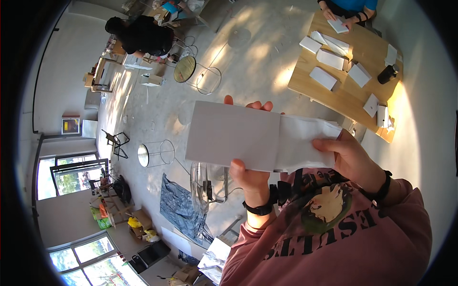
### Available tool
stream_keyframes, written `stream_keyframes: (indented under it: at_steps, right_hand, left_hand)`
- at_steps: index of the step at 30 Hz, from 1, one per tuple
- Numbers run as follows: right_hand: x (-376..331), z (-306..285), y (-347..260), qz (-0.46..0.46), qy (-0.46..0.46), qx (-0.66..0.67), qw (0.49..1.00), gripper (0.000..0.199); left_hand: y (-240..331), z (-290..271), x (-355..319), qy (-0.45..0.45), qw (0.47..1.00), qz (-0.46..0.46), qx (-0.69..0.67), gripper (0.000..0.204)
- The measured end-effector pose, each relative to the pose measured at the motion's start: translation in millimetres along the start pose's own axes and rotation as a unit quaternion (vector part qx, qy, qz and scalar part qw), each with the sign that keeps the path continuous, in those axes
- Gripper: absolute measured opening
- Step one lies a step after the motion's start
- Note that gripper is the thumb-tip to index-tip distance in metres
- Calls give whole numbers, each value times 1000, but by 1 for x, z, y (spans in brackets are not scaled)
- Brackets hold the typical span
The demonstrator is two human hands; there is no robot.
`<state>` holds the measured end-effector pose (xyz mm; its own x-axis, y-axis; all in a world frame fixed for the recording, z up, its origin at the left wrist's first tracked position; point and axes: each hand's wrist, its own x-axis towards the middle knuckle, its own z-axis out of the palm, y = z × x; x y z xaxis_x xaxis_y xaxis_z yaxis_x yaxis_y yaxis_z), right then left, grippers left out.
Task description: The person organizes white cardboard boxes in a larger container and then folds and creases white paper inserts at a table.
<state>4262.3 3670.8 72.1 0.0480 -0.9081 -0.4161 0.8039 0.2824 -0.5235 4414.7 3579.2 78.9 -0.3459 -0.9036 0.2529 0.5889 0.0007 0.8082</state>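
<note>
A plain white box (231, 136) is held up in front of my chest. My left hand (249, 177) is closed around it, thumb along the near edge and fingertips showing past the far edge. Out of the box's right end sticks a white, slightly crumpled paper-like piece (304, 140), partly inside the box or tucked behind its edge; I cannot tell which. My right hand (350, 153) grips this piece's outer end, with the thumb lying on top. The underside of both things is hidden.
At the upper right, a wooden table (305, 78) bears several white boxes and a black bottle (388, 74); a person (353, 9) there handles a white box. Another person (145, 35) in black bends at the upper left. Wire-framed stools (185, 69) and a fan (205, 188) stand on the floor.
</note>
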Motion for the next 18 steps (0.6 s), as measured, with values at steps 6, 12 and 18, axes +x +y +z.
stream_keyframes:
  at_steps: [6, 12, 18]
  right_hand:
    - [-1, -11, -8, 95, 15, 54, 994, 33]
    - [0, -17, -6, 94, 23, 95, 991, 32]
    - [5, -24, 5, 21, 22, 44, 999, 29]
  left_hand:
    - [-8, 2, 2, 79, 997, -15, 7, 77]
    - [-16, -8, -2, 69, 997, -44, 11, 79]
    - [-19, -1, -7, 102, 994, -29, 28, 79]
